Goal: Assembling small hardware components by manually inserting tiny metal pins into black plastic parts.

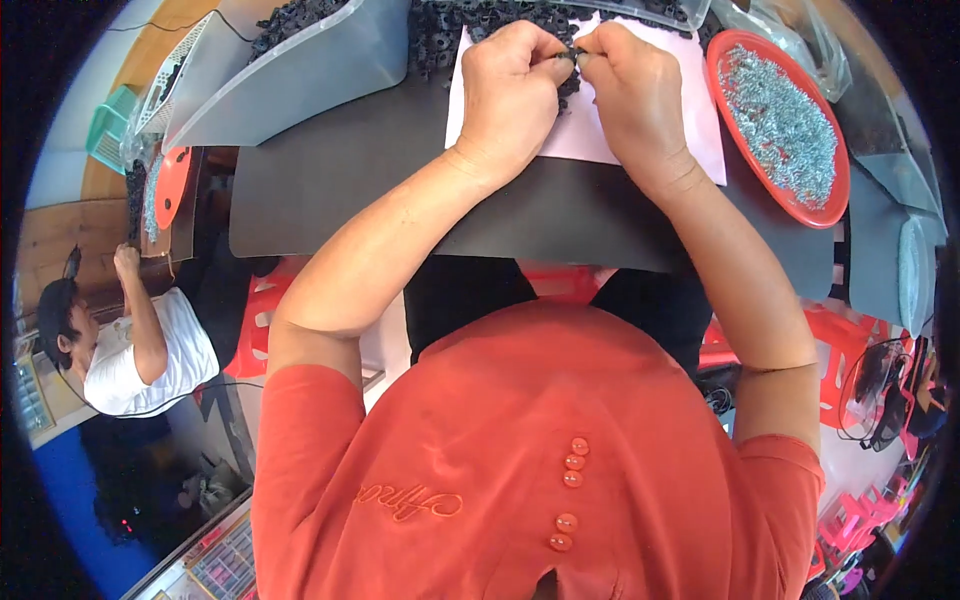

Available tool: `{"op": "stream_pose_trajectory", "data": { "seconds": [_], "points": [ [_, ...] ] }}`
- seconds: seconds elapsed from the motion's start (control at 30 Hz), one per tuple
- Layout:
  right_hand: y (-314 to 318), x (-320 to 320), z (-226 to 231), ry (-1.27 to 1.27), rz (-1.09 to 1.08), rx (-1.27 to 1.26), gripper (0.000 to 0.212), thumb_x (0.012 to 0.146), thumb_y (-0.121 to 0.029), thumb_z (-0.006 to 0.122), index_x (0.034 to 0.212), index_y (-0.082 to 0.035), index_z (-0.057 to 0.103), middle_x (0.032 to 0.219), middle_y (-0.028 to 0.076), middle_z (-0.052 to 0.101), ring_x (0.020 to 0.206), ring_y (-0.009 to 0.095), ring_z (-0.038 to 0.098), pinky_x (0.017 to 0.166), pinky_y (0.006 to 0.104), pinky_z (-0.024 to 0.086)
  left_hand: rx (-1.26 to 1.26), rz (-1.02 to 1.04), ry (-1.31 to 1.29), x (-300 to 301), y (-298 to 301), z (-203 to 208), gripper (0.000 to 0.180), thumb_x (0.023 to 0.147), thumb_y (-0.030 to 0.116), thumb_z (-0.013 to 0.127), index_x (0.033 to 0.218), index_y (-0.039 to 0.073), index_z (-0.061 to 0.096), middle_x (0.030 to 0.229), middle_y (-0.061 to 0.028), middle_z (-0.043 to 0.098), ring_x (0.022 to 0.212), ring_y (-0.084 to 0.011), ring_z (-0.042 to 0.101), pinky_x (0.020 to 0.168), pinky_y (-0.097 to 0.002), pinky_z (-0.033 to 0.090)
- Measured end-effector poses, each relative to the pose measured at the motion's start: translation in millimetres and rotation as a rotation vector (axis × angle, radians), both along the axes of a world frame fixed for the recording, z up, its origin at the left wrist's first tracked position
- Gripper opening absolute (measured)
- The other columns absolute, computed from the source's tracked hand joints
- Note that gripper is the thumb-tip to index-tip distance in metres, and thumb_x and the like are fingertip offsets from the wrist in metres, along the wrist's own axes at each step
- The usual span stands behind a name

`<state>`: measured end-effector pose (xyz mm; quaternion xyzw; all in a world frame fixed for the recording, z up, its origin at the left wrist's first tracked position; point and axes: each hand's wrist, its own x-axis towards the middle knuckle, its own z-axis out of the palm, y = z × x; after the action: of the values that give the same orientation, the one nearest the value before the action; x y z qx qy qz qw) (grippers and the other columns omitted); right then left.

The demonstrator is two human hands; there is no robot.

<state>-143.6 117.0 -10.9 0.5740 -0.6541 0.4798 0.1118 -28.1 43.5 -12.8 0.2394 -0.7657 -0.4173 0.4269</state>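
Note:
My left hand (pixel 508 100) and my right hand (pixel 637 100) meet at the far side of the table. Thumbs and forefingers pinch a small black part (pixel 573 56) between them. Its details are mostly covered by my fingertips. Both hands are over a pale pink sheet (pixel 705 145). Loose black pieces (pixel 432 45) of the same look are heaped behind and beside the sheet. To the right of my right hand lies a red oval plate (pixel 843 190), filled with many small silvery metal pieces (pixel 780 125), too small to name surely.
A translucent plastic bin (pixel 300 90) holding black pieces stands on the left of the dark tabletop (pixel 340 180). Another clear tray (pixel 660 12) sits at the back. At far left, a person in a white shirt (pixel 160 350) works near a red plate (pixel 174 185).

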Motion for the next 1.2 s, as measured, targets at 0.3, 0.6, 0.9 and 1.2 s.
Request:
{"op": "stream_pose_trajectory", "data": {
  "seconds": [0.3, 0.6, 0.9, 1.2],
  "points": [
    [-1.7, 6.8, -2.3, -0.146, 0.016, -0.018, 0.004, 0.075, -0.004, 0.057, 0.075, -0.001, 0.059, 0.07, 0.018, 0.062, 0.065, 0.036, 0.062, 0.059, 0.0433, 0.049, 0.22, 0.018, 0.038, -0.5, 4.1, 4.5, 0.004, 0.078, -0.003, 0.067, 0.082, -0.001, 0.065, 0.071, -0.002, 0.062, 0.059, -0.0071, 0.053, 0.053, -0.0222, 0.045],
    [3.2, -0.3, 0.7, -0.342, 0.094, 0.025, 0.011, 0.073, -0.003, 0.062, 0.083, 0.001, 0.065, 0.072, 0.018, 0.065, 0.064, 0.031, 0.065, 0.059, 0.037, 0.05, 0.233, -0.045, 0.035, 1.5, 5.5, 9.3, 0.003, 0.081, 0.0, 0.066, 0.082, 0.0, 0.064, 0.071, -0.0018, 0.062, 0.059, -0.007, 0.053, 0.053, -0.0221, 0.045],
    [2.7, 0.5, -3.1, -0.239, 0.026, 0.028, 0.008, 0.078, -0.004, 0.057, 0.083, 0.0, 0.062, 0.072, 0.018, 0.064, 0.067, 0.034, 0.064, 0.059, 0.0397, 0.05, 0.426, -0.055, 0.076, -0.8, 11.6, 15.6, 0.003, 0.081, 0.0, 0.066, 0.081, -0.001, 0.063, 0.068, -0.0023, 0.062, 0.058, -0.0068, 0.055, 0.051, -0.0212, 0.043],
    [-1.9, 4.7, 3.7, -0.469, 0.118, 0.006, 0.01, 0.08, -0.005, 0.058, 0.084, 0.002, 0.064, 0.066, 0.013, 0.064, 0.056, 0.021, 0.06, 0.054, 0.0317, 0.048, 0.586, -0.1, 0.257, -4.7, 4.3, 11.2, 0.004, 0.083, -0.001, 0.065, 0.087, -0.001, 0.063, 0.071, -0.0045, 0.063, 0.057, -0.0079, 0.055, 0.049, -0.0184, 0.04]
  ]
}}
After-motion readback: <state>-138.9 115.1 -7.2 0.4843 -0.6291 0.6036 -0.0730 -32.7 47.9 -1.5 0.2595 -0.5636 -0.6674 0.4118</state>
